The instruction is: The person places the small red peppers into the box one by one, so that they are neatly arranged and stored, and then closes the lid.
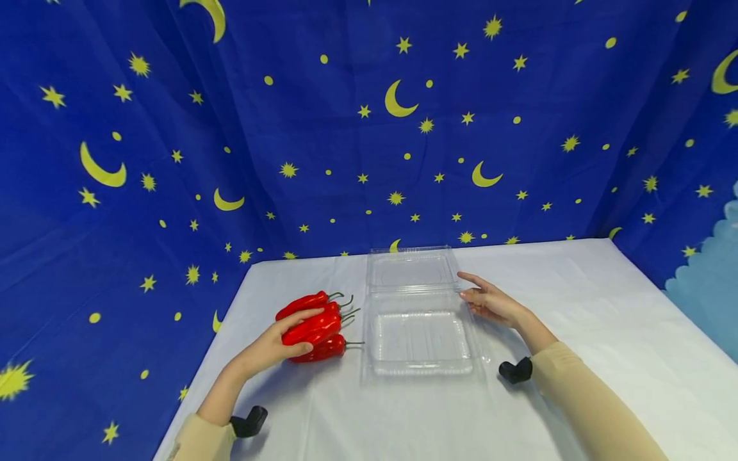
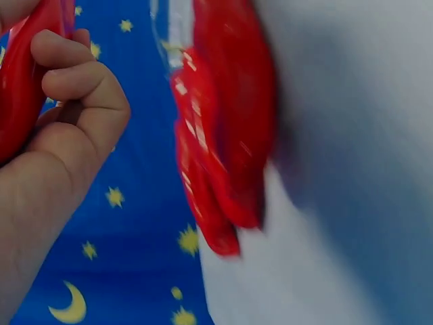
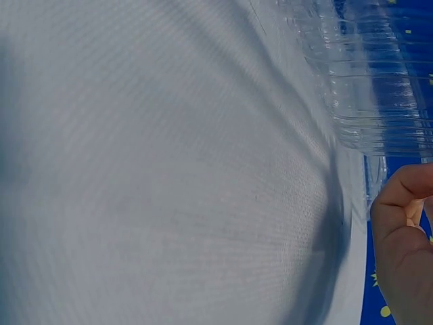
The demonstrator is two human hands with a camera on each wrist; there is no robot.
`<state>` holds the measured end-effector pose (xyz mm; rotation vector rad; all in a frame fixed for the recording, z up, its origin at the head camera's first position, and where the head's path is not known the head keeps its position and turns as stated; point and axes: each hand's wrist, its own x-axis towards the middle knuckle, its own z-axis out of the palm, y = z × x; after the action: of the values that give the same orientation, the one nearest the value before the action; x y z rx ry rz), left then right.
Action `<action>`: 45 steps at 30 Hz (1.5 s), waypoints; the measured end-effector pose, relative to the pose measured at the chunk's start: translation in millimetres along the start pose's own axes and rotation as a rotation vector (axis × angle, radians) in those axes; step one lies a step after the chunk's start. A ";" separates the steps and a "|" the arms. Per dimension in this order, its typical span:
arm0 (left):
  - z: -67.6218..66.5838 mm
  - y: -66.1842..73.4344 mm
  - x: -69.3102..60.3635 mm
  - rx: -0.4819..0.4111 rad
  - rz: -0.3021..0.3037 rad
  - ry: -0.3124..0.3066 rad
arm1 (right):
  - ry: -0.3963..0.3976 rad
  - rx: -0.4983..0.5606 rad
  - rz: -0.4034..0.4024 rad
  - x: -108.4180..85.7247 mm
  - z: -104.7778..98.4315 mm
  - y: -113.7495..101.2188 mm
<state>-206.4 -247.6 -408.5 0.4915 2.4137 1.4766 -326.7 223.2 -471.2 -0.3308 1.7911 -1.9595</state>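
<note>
Several glossy red peppers with green stems [image 1: 331, 347] lie in a pile on the left of the white table. My left hand [image 1: 277, 342] grips one pepper [image 1: 314, 329] at the top of the pile; in the left wrist view the fingers of the left hand [image 2: 74, 115] curl round a red pepper [image 2: 17, 88], above other peppers [image 2: 233, 101]. A clear plastic container [image 1: 423, 333] stands with its lid [image 1: 412, 270] laid back behind it. Beside its right edge is my right hand [image 1: 492, 304], fingers loosely spread, holding nothing; whether they touch the rim I cannot tell.
A white cloth [image 1: 340, 416] covers the table. Blue fabric with yellow moons and stars [image 1: 346, 128] hangs behind and on both sides, with a light blue scalloped piece [image 1: 706, 282] at the far right. Black wrist mounts [image 1: 249, 422] are on both forearms.
</note>
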 end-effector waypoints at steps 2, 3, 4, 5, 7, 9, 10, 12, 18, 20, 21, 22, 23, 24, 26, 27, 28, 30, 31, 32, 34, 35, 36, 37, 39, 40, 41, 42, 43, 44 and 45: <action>2.9 9.8 9.3 0.027 0.010 -0.009 | 0.003 -0.009 0.004 0.5 0.4 0.2; 5.1 14.4 14.6 0.042 0.025 -0.022 | 0.005 -0.015 0.006 0.6 0.7 0.3; 8.2 19.4 20.1 0.060 0.034 -0.035 | 0.006 -0.021 0.009 0.7 0.8 0.4; 11.9 24.2 25.9 0.069 0.041 -0.050 | 0.006 -0.026 0.012 0.9 0.9 0.6; 20.6 33.5 38.5 0.087 0.057 -0.077 | 0.010 -0.031 0.017 1.0 1.0 0.9; 30.8 42.6 52.2 0.091 0.078 -0.107 | 0.008 -0.029 0.017 0.7 0.8 1.0; 36.1 47.0 58.9 0.089 0.087 -0.122 | 0.006 -0.028 0.014 0.4 0.7 1.0; 47.1 54.2 72.0 0.076 0.123 -0.156 | 0.005 -0.027 0.009 -0.4 0.6 0.8; 81.6 62.2 106.1 0.012 0.209 -0.268 | 0.003 -0.037 0.009 -1.6 2.6 0.0; 93.0 61.5 114.2 0.008 0.212 -0.311 | 0.007 -0.042 0.017 -1.5 3.3 0.0; 98.5 60.9 117.6 0.018 0.209 -0.332 | 0.009 -0.045 0.019 -1.3 3.5 0.0; 103.5 60.2 120.3 0.030 0.202 -0.353 | 0.011 -0.045 0.022 -1.1 3.5 0.2; 108.3 59.0 122.6 0.050 0.199 -0.373 | 0.013 -0.047 0.024 -1.0 3.5 0.3; 112.9 58.3 124.2 0.065 0.189 -0.392 | 0.015 -0.049 0.024 -1.0 3.5 0.4; 121.2 56.3 126.8 0.083 0.172 -0.425 | 0.017 -0.054 0.023 -1.1 3.1 0.6; 124.9 55.0 127.8 0.100 0.174 -0.438 | 0.017 -0.054 0.022 -1.2 2.9 0.6; 128.4 53.6 128.7 0.112 0.175 -0.449 | 0.018 -0.055 0.021 -1.4 2.7 0.6; 134.4 50.6 130.2 0.130 0.183 -0.468 | 0.018 -0.058 0.021 -1.7 2.2 0.2; 137.1 49.0 130.8 0.139 0.188 -0.480 | 0.018 -0.059 0.022 -1.9 2.1 0.4; 139.5 47.6 131.3 0.149 0.196 -0.492 | 0.018 -0.059 0.023 -2.0 2.0 0.4; 142.9 46.2 131.8 0.173 0.200 -0.506 | 0.023 -0.061 0.028 -2.1 2.0 0.0; 144.0 45.9 132.0 0.184 0.201 -0.510 | 0.026 -0.063 0.029 -2.1 1.9 -0.4; 144.8 45.8 132.2 0.199 0.199 -0.511 | 0.027 -0.066 0.029 -2.2 1.8 -0.9; 145.3 45.6 132.3 0.216 0.195 -0.510 | 0.030 -0.066 0.030 -2.1 1.9 -1.4; 145.7 45.5 132.6 0.249 0.182 -0.504 | 0.033 -0.066 0.029 -2.3 1.8 -2.1; 145.6 45.3 132.5 0.264 0.175 -0.503 | 0.033 -0.064 0.030 -2.4 1.7 -2.4; 145.3 44.7 132.7 0.282 0.168 -0.502 | 0.034 -0.065 0.031 -2.6 1.8 -2.5; 145.0 44.0 132.8 0.298 0.158 -0.503 | 0.032 -0.064 0.032 -2.7 1.9 -2.4; 144.7 43.3 132.7 0.310 0.149 -0.507 | 0.033 -0.062 0.033 -3.0 2.0 -2.3; 144.5 42.4 132.9 0.324 0.141 -0.512 | 0.028 -0.064 0.032 -3.4 1.8 -1.9; 144.2 41.6 132.8 0.345 0.135 -0.515 | 0.028 -0.063 0.033 -3.7 2.0 -1.6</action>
<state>-263.5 -58.5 -442.2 0.9893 2.2364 0.8290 -322.9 223.3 -469.0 -0.2934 1.8669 -1.8976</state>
